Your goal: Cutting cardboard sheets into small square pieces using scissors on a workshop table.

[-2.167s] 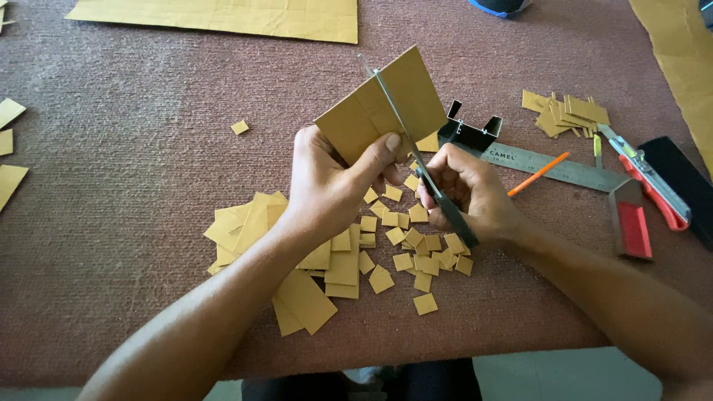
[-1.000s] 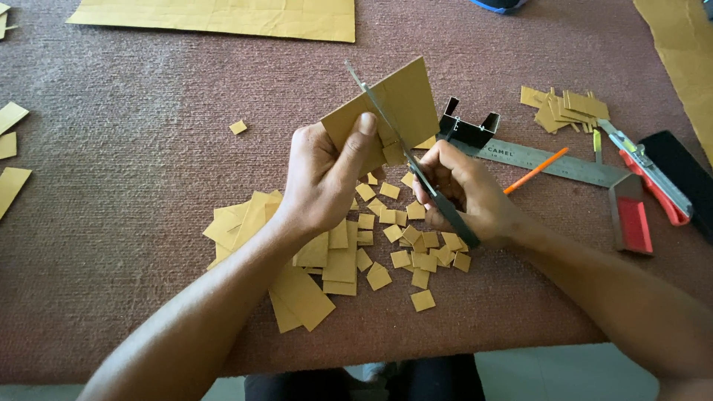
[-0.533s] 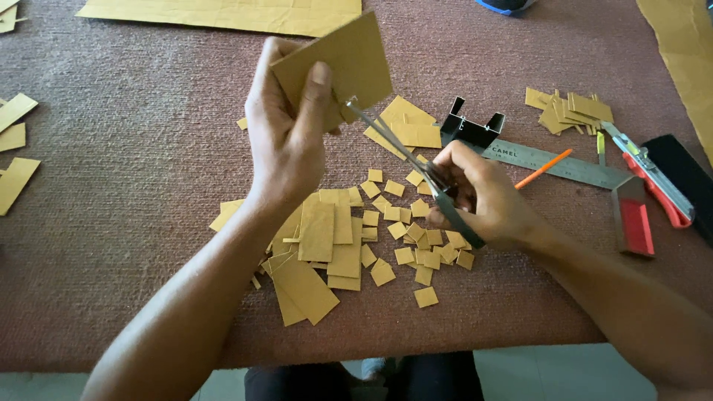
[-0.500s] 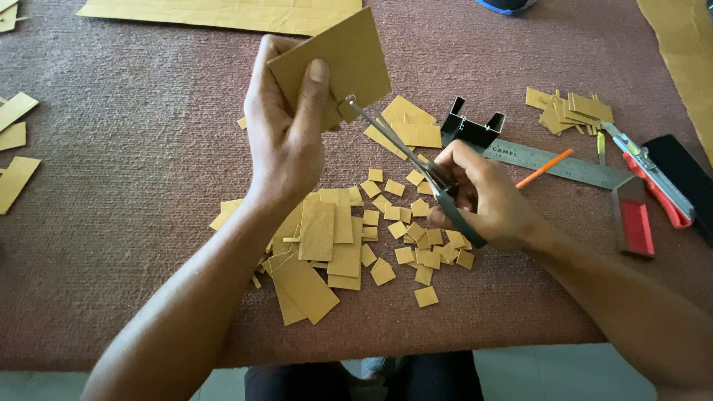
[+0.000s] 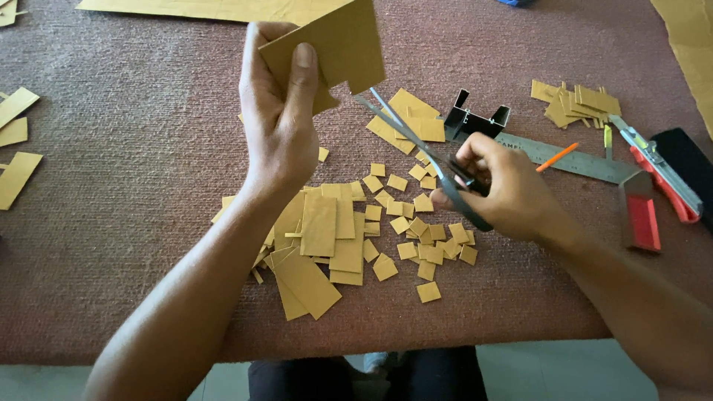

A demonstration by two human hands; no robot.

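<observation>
My left hand (image 5: 278, 122) is raised above the table and grips a tan cardboard piece (image 5: 334, 48) between thumb and fingers. My right hand (image 5: 505, 189) holds black-handled scissors (image 5: 423, 152). Their blades are parted and point up-left toward the lower edge of the cardboard piece. Under both hands lies a pile of small cut cardboard squares (image 5: 412, 219). Beside them are longer cardboard strips (image 5: 319, 245). A larger cut piece (image 5: 408, 119) lies flat behind the scissors.
The brown mat (image 5: 134, 208) covers the table. A metal ruler (image 5: 572, 160), an orange pencil (image 5: 557, 156), a black metal clip (image 5: 475, 119), a red utility knife (image 5: 661, 178), a red-and-grey tool (image 5: 640, 215) and another stack of pieces (image 5: 575, 104) lie at right. Cardboard sheets line the far edge.
My left hand has lifted the cardboard piece up and to the left, away from the scissors. A cut-off piece now lies on the mat. The scissor blades have opened.
</observation>
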